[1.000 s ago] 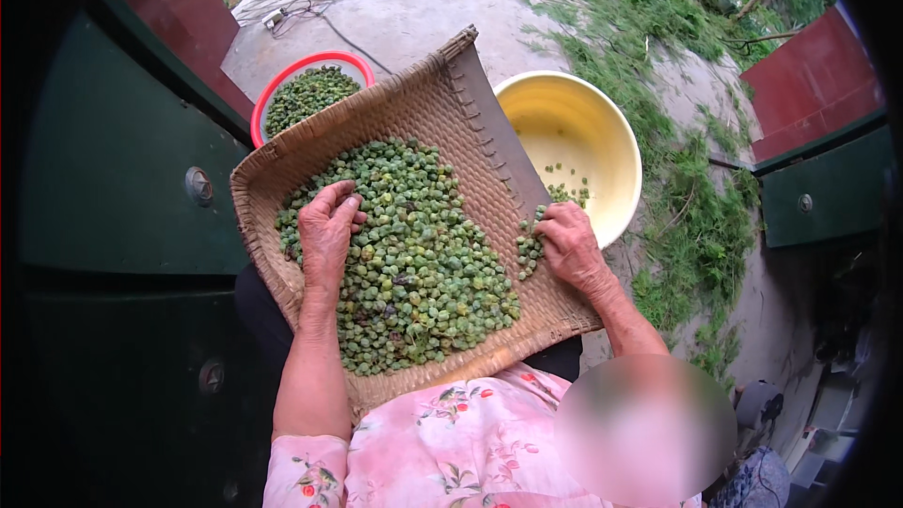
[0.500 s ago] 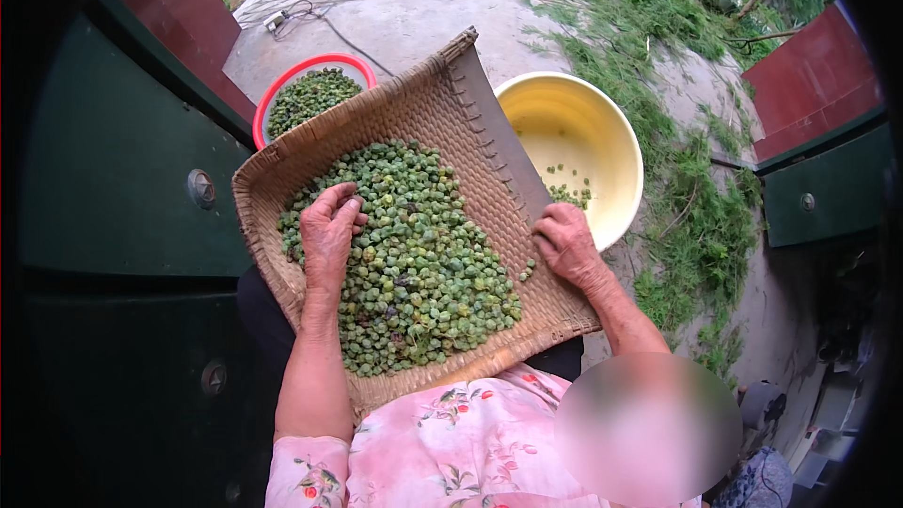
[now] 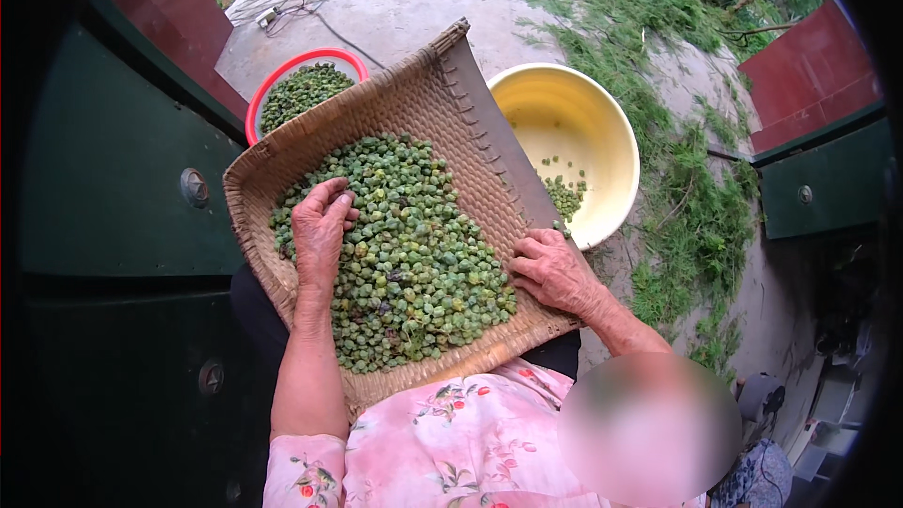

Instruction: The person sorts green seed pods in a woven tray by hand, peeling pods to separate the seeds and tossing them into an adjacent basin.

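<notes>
Across my lap lies a woven winnowing basket (image 3: 470, 136), tilted in view, with a flat, stitched strip along its right side. A broad heap of small round green pods (image 3: 404, 254), a few of them dark, covers its left and middle. Over the heap's left part is my left hand (image 3: 323, 221), fingers bent and close to the thumb; anything between them is hidden. My right hand (image 3: 550, 271) rests at the basket's right side, fingers curled down against the weave, and what may be under them does not show. A few pods lie on the strip's edge just beyond it.
Beyond the right edge stands a yellow basin (image 3: 602, 118) with some pods at its bottom. A red-rimmed bowl (image 3: 252, 122) full of pods sits at the far left. Dark green door panels (image 3: 113, 169) flank me; cut feathery greenery (image 3: 691, 198) covers the ground on the right.
My right hand has shifted left, further onto the weave. Loose pods near it are no longer seen there, and a few now show at the strip's edge. My left hand stays over the heap.
</notes>
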Demonstrator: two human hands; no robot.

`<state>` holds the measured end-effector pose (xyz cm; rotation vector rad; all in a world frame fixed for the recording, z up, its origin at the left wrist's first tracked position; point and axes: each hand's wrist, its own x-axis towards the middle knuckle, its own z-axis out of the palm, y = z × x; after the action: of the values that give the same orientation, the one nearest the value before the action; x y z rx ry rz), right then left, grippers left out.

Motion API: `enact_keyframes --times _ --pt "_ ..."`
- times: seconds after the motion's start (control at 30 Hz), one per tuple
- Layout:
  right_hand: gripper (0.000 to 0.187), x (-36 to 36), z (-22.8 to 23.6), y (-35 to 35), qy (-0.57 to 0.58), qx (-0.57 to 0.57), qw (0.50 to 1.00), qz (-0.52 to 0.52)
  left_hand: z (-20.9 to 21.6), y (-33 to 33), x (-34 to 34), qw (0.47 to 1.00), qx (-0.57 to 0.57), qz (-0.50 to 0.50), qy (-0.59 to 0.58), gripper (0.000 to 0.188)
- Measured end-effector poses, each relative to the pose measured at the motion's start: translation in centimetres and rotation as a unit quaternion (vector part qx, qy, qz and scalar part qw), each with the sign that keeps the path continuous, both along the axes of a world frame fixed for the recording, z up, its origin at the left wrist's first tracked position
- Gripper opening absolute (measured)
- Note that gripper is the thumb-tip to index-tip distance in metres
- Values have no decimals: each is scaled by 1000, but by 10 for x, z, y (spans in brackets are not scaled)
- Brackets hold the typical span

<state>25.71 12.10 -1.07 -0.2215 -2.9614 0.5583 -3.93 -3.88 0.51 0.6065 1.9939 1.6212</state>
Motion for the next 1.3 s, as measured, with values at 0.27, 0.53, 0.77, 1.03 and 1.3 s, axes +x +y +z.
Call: enact_keyframes --times 0.27,0.53,0.77,1.03,1.3 --pt "19 31 -22 58 48 65 987 -139 1 -1 1 1000 0 1 13 25" --pt "27 0 -5 31 136 -42 965 -220 0 -1 0 1000 -4 0 16 25" --pt "29 -28 0 -10 -31 -84 996 17 3 1 2 1000 -13 -5 24 24" --pt "31 -36 1 13 34 -43 994 -89 5 0 1 1000 -8 -7 8 26" --pt "32 -44 -19 9 41 54 993 -95 3 -1 1 1000 -14 -5 12 26"
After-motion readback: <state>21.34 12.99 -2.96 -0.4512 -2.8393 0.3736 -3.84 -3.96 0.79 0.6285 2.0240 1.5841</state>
